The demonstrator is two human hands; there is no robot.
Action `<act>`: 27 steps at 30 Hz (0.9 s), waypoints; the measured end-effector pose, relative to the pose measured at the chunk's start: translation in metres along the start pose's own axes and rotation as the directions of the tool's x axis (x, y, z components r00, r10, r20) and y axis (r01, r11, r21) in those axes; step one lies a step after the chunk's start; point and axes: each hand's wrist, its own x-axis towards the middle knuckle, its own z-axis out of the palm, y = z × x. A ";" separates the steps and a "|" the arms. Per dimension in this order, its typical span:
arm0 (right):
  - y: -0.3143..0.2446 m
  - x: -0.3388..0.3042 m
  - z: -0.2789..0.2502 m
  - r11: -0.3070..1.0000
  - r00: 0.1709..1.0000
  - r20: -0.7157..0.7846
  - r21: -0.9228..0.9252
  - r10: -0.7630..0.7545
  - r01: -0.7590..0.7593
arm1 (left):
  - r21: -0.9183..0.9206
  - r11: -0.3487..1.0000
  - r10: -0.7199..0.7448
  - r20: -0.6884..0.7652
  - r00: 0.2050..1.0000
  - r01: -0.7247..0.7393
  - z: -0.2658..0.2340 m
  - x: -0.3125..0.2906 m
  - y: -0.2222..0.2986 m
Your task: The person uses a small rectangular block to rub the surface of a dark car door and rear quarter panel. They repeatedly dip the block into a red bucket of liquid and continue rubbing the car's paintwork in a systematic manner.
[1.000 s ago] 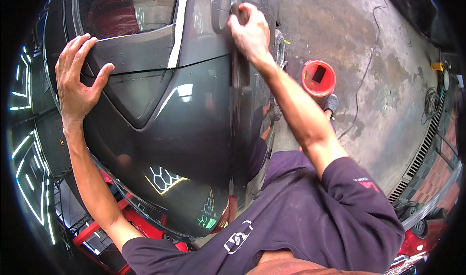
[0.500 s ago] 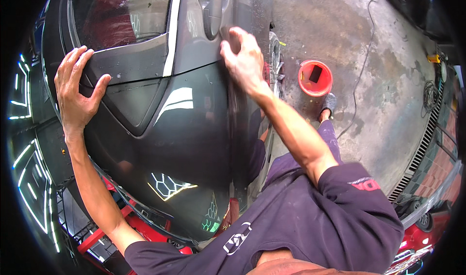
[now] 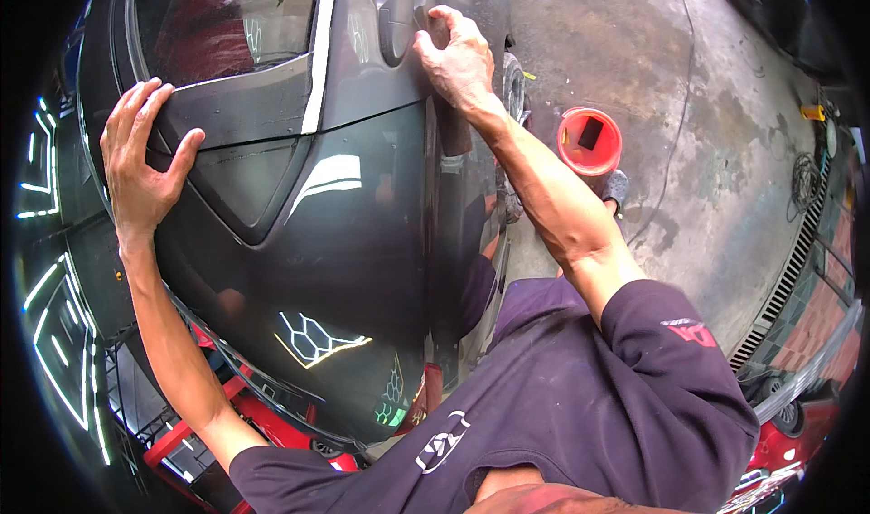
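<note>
A dark grey car body (image 3: 372, 233) fills the left and middle of the view, its side window at the top. My left hand (image 3: 140, 169) rests on the far-left edge of the body by the window corner, fingers extended and thumb apart. Just right of the door handle (image 3: 396, 24), my right hand (image 3: 460, 65) lies against the car's side with thumb and fingers curled. Something dark and brownish shows between them, pressed to the panel; its kind is hard to make out. A pale strip (image 3: 314, 88) runs down beside the window.
On the concrete floor (image 3: 743, 151) at right stands a red bucket (image 3: 613, 148) with a dark rectangular block (image 3: 590, 134) in it. A thin cable (image 3: 681, 124) crosses the floor; a coiled one (image 3: 804, 180) lies near a drain grate (image 3: 778, 292). My shoe (image 3: 617, 188) is beside the bucket.
My right hand has slid up along the car's side, from below the door handle to beside it. The left hand stays nearly where it was.
</note>
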 end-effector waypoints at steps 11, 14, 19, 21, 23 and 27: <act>0.001 -0.004 0.005 0.996 0.996 0.019 0.016 0.087 -0.087 | 0.006 1.000 -0.006 0.001 1.000 0.006 0.001 -0.002 0.001; -0.013 -0.061 -0.005 0.995 0.996 0.036 0.037 0.087 -0.088 | 0.011 1.000 -0.009 0.005 1.000 0.009 0.002 -0.004 -0.001; 0.002 0.019 0.008 0.995 0.994 0.036 0.011 0.101 -0.102 | 0.026 1.000 -0.005 0.001 1.000 0.005 0.005 -0.004 -0.001; 0.003 0.004 0.007 0.997 0.997 -0.002 0.029 0.073 -0.072 | 0.014 1.000 -0.006 0.005 1.000 0.006 0.003 0.000 0.001; -0.004 -0.046 0.004 0.996 0.998 0.011 0.060 0.067 -0.067 | 0.024 1.000 -0.002 0.011 1.000 0.002 -0.001 -0.004 -0.001; -0.005 0.000 0.005 0.996 0.996 0.015 0.025 0.088 -0.089 | 0.025 1.000 -0.007 0.005 1.000 0.007 0.000 -0.001 0.001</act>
